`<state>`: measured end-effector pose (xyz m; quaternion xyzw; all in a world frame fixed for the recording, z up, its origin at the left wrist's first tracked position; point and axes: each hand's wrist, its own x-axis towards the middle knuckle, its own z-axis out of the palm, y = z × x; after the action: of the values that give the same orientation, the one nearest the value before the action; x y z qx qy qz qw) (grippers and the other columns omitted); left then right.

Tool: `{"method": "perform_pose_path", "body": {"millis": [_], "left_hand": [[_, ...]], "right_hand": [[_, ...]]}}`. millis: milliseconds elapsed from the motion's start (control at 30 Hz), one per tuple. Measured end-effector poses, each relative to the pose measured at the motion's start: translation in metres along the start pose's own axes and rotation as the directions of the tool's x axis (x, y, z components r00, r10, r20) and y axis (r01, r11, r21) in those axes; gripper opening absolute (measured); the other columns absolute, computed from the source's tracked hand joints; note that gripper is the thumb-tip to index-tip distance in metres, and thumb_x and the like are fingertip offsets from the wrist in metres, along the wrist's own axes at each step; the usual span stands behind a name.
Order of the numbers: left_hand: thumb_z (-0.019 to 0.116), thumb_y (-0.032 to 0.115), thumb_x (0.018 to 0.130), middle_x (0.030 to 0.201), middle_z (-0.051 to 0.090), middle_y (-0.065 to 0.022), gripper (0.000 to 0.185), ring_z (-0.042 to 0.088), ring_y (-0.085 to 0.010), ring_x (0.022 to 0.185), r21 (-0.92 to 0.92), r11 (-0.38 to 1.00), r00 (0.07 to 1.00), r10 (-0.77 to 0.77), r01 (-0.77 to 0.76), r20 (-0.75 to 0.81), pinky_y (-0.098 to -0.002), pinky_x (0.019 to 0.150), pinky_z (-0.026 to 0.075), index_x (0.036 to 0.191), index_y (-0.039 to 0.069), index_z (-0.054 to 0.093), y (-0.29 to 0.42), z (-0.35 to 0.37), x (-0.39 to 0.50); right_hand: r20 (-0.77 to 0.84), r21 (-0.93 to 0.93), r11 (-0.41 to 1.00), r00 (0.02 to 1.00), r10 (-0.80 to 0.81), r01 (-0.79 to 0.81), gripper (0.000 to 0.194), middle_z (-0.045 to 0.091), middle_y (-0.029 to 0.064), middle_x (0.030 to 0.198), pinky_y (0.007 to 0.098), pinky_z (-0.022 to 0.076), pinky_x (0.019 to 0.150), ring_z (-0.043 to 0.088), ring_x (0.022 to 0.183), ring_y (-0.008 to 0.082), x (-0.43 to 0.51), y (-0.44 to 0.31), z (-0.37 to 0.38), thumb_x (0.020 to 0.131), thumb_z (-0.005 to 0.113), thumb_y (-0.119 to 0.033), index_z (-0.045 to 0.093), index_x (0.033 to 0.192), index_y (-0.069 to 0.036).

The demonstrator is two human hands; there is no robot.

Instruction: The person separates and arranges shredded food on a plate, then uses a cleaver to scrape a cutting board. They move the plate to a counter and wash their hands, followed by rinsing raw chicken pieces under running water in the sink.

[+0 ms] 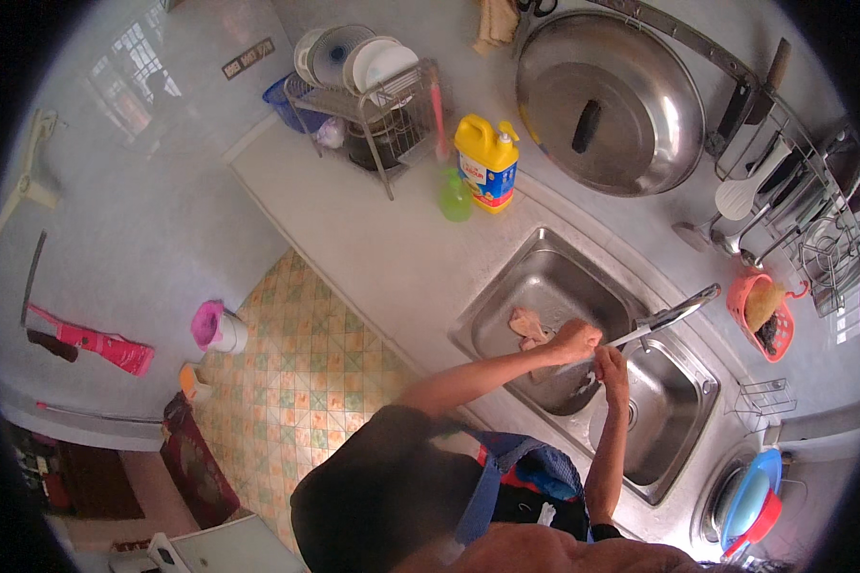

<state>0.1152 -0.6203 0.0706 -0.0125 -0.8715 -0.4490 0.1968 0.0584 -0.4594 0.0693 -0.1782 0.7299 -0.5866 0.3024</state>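
Both my hands are held together over the divider of the steel double sink [545, 251], just below the tip of the faucet spout [627, 336]. Curled fingers shape my left hand [575, 341] over the left basin; whether something is inside it cannot be told. My right hand [611, 364] is also curled, close beside the left one, its contents hidden. Water and white foam or splashes show beneath them. In the left basin lie pieces of raw meat [528, 324], looking like poultry, partly hidden behind my left forearm.
A yellow dish-soap jug [485, 161] and a green bottle [455, 195] stand behind the counter's middle, near a dish rack [362, 93] with plates. A large steel pan lid [609, 104] and utensils hang on the wall. A pink sponge basket [760, 315] hangs right of the faucet; basins [752, 501] are stacked lower right.
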Motion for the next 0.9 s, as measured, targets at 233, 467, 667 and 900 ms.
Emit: {"method": "perform_pose_path", "body": {"millis": [233, 467, 667, 900], "left_hand": [[0.060, 0.010, 0.068, 0.070, 0.062, -0.0193, 0.006, 0.062, -0.0371, 0.070, -0.018, 0.992, 0.924, -0.111, 0.126, 0.366, -0.0461, 0.061, 0.047, 0.070, 0.006, 0.064, -0.051, -0.052, -0.021], [0.059, 0.003, 0.076, 0.112, 0.056, -0.0128, 0.041, 0.052, -0.0293, 0.110, -0.016, 0.995, 0.958, -0.088, 0.096, 0.273, -0.0391, 0.096, 0.040, 0.116, 0.007, 0.053, -0.080, -0.244, -0.011], [0.054, -0.003, 0.072, 0.115, 0.052, -0.0219, 0.054, 0.052, -0.0379, 0.108, 0.593, 0.757, 0.707, 0.259, 0.275, -0.658, -0.0441, 0.092, 0.042, 0.125, -0.001, 0.046, -0.130, -0.578, 0.055], [0.064, 0.018, 0.070, 0.127, 0.051, -0.0230, 0.062, 0.051, -0.0371, 0.115, 0.449, 0.826, 0.887, -0.124, 0.340, -0.445, -0.0432, 0.096, 0.041, 0.127, 0.001, 0.045, -0.230, -0.699, 0.136]], "right_hand": [[0.243, 0.116, 0.993, 0.970, -0.001, -0.028, 0.019, 0.052, -0.0008, 0.071, 0.0244, 0.0413, 0.053, 0.049, 0.060, 0.0101, 0.007, 0.048, 0.042, 0.090, 0.057, -0.027, 0.054, 0.080, -0.012], [-0.014, -0.819, 0.574, 1.000, -0.028, 0.004, 0.023, 0.066, 0.0159, 0.095, 0.0464, 0.0503, 0.071, 0.064, 0.085, 0.0362, 0.029, 0.116, 0.085, 0.086, 0.055, -0.029, 0.064, 0.093, -0.008], [-0.020, -0.739, 0.665, 0.983, -0.185, 0.110, 0.024, 0.065, 0.0174, 0.089, 0.0451, 0.0486, 0.065, 0.065, 0.081, 0.0363, 0.020, 0.051, 0.155, 0.088, 0.055, -0.027, 0.063, 0.089, -0.005], [-0.082, -0.635, 0.772, 0.991, -0.103, 0.028, 0.016, 0.066, 0.0136, 0.084, 0.0324, 0.0491, 0.069, 0.064, 0.079, 0.0170, 0.013, 0.035, 0.195, 0.087, 0.058, -0.014, 0.064, 0.098, -0.006]]}}
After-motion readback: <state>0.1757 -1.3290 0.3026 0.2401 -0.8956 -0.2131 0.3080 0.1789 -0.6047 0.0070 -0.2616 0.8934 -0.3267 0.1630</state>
